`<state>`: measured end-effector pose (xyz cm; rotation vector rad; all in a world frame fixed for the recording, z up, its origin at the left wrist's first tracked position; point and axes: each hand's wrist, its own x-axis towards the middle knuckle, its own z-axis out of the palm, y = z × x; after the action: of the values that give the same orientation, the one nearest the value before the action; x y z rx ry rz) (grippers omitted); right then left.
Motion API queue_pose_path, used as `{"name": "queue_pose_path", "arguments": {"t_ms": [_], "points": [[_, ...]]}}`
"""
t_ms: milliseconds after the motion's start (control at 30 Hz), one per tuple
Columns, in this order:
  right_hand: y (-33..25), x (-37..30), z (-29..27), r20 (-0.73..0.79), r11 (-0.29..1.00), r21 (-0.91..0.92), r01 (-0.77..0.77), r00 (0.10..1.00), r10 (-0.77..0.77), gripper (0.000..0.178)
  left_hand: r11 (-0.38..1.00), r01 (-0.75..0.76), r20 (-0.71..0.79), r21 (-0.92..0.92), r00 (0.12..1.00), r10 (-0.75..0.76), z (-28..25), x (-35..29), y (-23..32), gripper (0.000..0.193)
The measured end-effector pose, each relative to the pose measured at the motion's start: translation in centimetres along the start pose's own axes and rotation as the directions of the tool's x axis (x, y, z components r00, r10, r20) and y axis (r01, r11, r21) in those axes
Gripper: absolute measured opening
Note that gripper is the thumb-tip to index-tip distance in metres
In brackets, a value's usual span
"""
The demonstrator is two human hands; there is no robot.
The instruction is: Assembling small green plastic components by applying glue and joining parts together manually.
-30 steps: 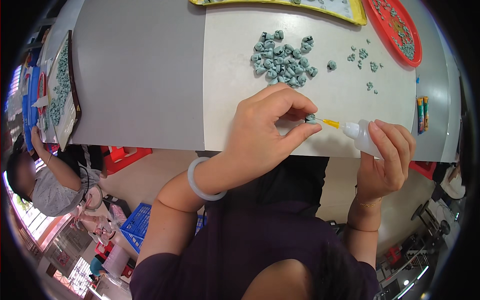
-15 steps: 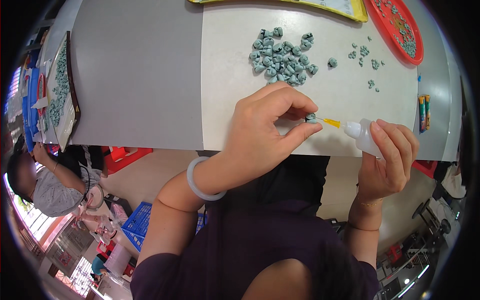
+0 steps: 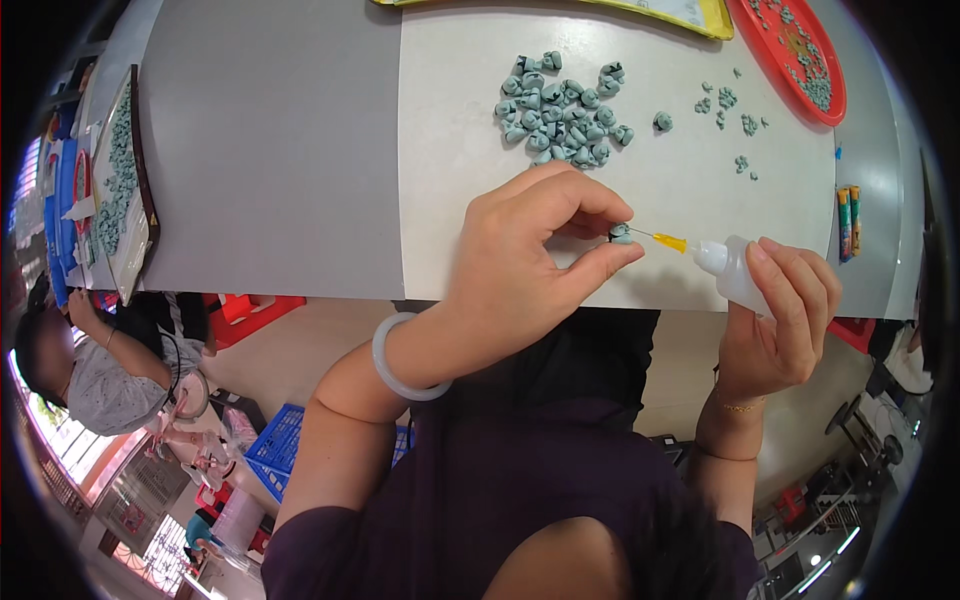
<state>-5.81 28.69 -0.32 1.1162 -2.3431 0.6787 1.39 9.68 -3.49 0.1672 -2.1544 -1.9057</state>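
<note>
Head view is showing a person seated at the near edge of a grey table (image 3: 270,150), working over a white sheet (image 3: 470,200) that is giving the small parts a plain, bright background. The left hand (image 3: 530,255) is pinching a small grey-green bead (image 3: 621,233) between thumb and forefinger, fingertips pressed together around it and the piece turned toward three o'clock so that its open side is facing the tool. The right hand (image 3: 780,320) is wrapping its fingers around a small translucent squeeze bottle (image 3: 735,272), closed on its body, with the yellow needle tip (image 3: 668,242) pointing toward nine o'clock and its fine metal end touching or just entering the bead; which of the two cannot be told. Both hands are hovering just above the sheet's near edge, close to the body, probably for steadiness in such fine work.

At twelve o'clock from the pinched bead, a heap of like beads (image 3: 562,110) is lying within easy reach. Toward one o'clock a few scattered pieces (image 3: 728,110) are lying apart from the heap, perhaps kept separate on purpose. A red tray (image 3: 833,70) with more pieces is sitting at the far right corner. A pale bangle (image 3: 400,360) is circling the left wrist. At nine o'clock, another person (image 3: 90,360) is sitting below the table's left end.
</note>
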Motion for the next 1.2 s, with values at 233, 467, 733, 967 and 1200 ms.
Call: {"name": "queue_pose_path", "arguments": {"t_ms": [233, 467, 733, 967, 1200], "points": [[0.8, 0.0, 0.2, 0.019, 0.996, 0.07, -0.046, 0.999, 0.045, 0.034, 1.0, -0.007, -0.004, 0.01, 1.0, 0.007, 0.0, 0.0, 0.0, 0.02], [7.0, -0.5, 0.3, 0.038, 0.712, 0.44, -0.547, 0.804, 0.594, 0.027, 0.998, 0.005, 0.001, -0.056, 1.0, -0.004, 0.1, 0.0, 0.0, 0.02], [9.3, -3.1, 0.8, -0.353, 0.885, 0.226, -0.407, 0.812, 0.464, 0.039, 1.0, -0.02, 0.021, 0.015, 1.0, 0.02, 0.0, -0.1, 0.0, 0.022], [4.8, 0.2, 2.3, -0.062, 0.936, 0.091, -0.339, 0.936, 0.345, 0.007, 0.997, -0.031, 0.05, 0.073, 0.998, 0.027, 0.2, 0.0, -0.2, 0.022], [5.3, 1.2, 1.8, 0.164, 0.948, 0.002, -0.319, 0.935, 0.315, 0.009, 0.999, -0.031, -0.007, 0.042, 0.999, 0.031, 0.1, -0.1, -0.2, 0.021]]}}
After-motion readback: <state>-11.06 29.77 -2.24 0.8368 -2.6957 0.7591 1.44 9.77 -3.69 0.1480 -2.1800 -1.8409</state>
